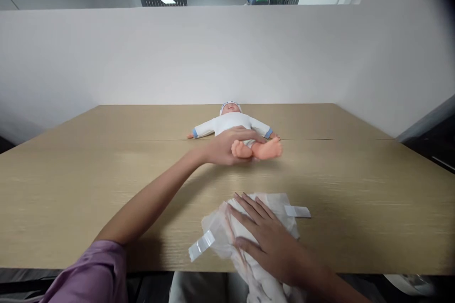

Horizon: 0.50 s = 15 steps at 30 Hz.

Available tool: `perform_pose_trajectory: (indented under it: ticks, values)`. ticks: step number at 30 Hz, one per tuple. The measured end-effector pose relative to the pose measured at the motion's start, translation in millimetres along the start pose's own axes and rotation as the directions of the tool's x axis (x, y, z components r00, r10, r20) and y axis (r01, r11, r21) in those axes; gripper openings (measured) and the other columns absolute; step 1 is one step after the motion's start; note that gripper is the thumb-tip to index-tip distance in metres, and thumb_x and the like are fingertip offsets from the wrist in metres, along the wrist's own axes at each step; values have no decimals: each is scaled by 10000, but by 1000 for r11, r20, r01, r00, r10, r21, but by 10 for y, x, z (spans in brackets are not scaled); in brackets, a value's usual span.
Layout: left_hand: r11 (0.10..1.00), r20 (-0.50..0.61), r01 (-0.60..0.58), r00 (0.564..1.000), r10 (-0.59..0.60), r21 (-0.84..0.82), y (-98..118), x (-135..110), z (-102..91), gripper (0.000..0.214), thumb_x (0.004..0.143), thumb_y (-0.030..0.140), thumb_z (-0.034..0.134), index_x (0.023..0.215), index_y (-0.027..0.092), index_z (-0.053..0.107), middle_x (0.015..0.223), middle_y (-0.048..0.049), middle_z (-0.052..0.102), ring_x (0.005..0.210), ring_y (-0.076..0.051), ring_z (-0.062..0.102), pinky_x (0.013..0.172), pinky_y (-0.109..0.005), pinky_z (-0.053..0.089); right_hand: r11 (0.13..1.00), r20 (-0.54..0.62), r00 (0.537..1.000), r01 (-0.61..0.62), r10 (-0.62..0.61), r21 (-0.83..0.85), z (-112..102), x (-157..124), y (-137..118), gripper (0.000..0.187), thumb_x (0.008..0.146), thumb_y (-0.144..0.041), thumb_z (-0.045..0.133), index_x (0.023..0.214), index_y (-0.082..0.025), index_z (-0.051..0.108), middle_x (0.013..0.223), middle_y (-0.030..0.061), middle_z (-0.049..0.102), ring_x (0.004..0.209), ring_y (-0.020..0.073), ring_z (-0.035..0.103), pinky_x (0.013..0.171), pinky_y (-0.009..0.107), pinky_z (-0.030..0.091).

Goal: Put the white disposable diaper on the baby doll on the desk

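A baby doll (pixel 232 121) in a white top with blue cuffs and a white cap lies on its back, its head away from me. My left hand (pixel 227 146) is wrapped round the doll's legs, and its bare feet point towards me. Some of the left fingers are hidden behind the legs. Nearer to me, a white disposable diaper (pixel 289 227) lies unfolded, its two tape tabs sticking out to the sides. Flat on top of it rests my right hand (pixel 265 236), fingers stretched out. The diaper's near end hangs over the table's front edge.
The light wooden table (pixel 106 165) has a seam running across its far part. A pale wall (pixel 177 57) rises behind it and continues along the right. Beyond the table's right edge is a dark object (pixel 433 137).
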<state>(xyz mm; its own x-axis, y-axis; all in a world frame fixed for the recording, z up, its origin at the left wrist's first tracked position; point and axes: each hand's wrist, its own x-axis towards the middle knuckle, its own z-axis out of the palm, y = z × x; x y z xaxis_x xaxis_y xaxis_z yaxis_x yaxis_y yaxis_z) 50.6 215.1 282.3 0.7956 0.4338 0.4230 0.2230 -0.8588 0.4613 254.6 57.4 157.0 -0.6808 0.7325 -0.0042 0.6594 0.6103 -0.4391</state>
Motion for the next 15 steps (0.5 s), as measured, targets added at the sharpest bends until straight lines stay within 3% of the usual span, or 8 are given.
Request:
perform_pose_trajectory:
  ticks: [3,6,12,15]
  values:
    - [997,-90,56,994,-61,-59,-24,73,-201,371,890,359,746,1234,228,694,1219,-74,745,1086,-270,689,932,-397,532,999,6,1000,26,-26,-25,-56,256,126,625,1092,-568,405,1668,-352,296,1755,24,209,1634,271,191,1324,589,226]
    - [994,-162,34,985,-52,-107,-99,105,-327,411,892,379,771,1262,217,690,1245,-82,735,1106,-263,691,950,-383,529,996,-32,999,38,-41,-78,-82,604,294,619,1093,-558,408,1656,-310,340,1746,55,259,1629,271,212,1322,587,224]
    - [983,-288,-17,957,-37,-183,-238,113,-444,421,901,435,782,1230,191,681,1249,-113,729,1123,-283,697,950,-416,541,983,-105,990,78,-96,-166,-164,1490,773,640,1094,-583,371,1641,-250,372,1718,102,345,1607,291,269,1302,577,243]
    - [983,-314,-33,949,-25,-178,-254,98,-473,443,893,473,796,1219,198,678,1251,-107,725,1173,-308,688,995,-451,535,985,-200,976,50,-83,-166,-267,1920,977,611,1088,-558,422,1586,-204,456,1678,143,409,1575,337,323,1283,567,268]
